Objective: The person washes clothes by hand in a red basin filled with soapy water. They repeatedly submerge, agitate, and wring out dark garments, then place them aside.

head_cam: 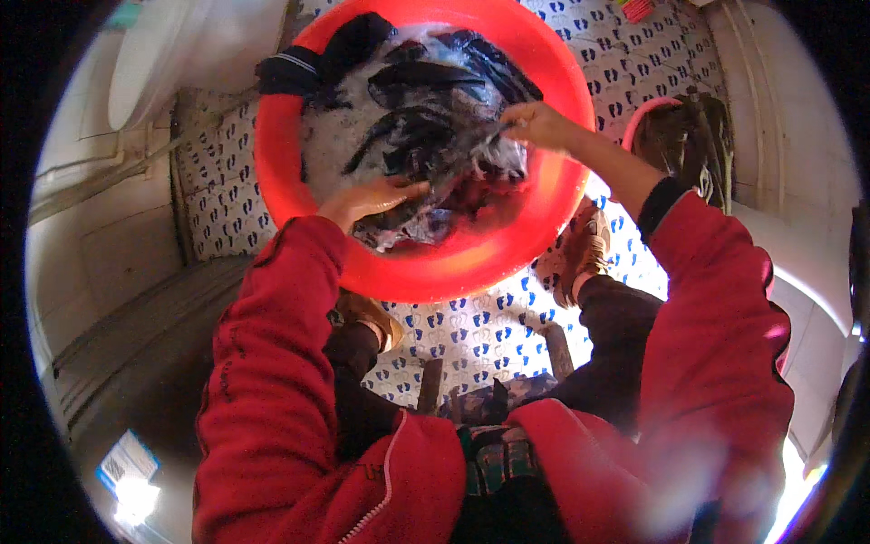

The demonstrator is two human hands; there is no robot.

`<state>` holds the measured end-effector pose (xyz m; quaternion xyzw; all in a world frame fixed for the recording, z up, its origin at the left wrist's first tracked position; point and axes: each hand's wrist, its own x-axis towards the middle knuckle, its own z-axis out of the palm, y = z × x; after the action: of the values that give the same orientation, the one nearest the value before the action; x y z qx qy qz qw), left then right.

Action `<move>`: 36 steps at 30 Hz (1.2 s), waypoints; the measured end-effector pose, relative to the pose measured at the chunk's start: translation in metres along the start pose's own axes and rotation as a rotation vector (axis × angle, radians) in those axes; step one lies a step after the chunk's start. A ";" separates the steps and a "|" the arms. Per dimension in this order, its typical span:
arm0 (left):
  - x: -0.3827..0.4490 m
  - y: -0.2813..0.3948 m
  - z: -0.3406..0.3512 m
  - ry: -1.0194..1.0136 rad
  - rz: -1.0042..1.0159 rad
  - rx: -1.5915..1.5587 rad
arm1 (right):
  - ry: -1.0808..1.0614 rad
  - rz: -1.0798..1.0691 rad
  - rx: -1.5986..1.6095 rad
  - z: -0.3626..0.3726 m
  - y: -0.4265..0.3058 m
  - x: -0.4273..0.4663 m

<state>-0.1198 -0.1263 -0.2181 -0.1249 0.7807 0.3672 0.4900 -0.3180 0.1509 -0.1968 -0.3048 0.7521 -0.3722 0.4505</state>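
Observation:
A large red plastic basin (pixel 421 282) stands on the floor before me, holding foamy water and dark wet clothes (pixel 421 129). My right hand (pixel 540 126) is at the basin's right side, its fingers closed on a bunch of dark wet cloth that stretches down to the left. Lower left, my left hand (pixel 380 198) lies palm down over the wet cloth; its fingertips touch the fabric, and whether they grip it is unclear. A dark garment with a pale stripe (pixel 292 71) hangs over the upper left rim. Reddish cloth or water shows near the lower right inside.
A pink-rimmed container with dark cloth (pixel 686 146) stands to the right. A pink brush (pixel 637 9) lies at the top. My shoes (pixel 588 251) flank the basin's near side on footprint-patterned flooring (pixel 476 326). A white curved fixture (pixel 146 61) stands upper left.

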 end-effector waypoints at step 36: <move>-0.199 0.074 0.033 0.280 0.329 -1.641 | 0.401 -0.391 0.699 0.069 -0.214 -0.138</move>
<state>-0.0412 -0.0842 -0.0224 -0.3702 0.3284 0.8650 0.0832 -0.1728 0.1253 0.0221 -0.1926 0.5819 -0.7338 0.2929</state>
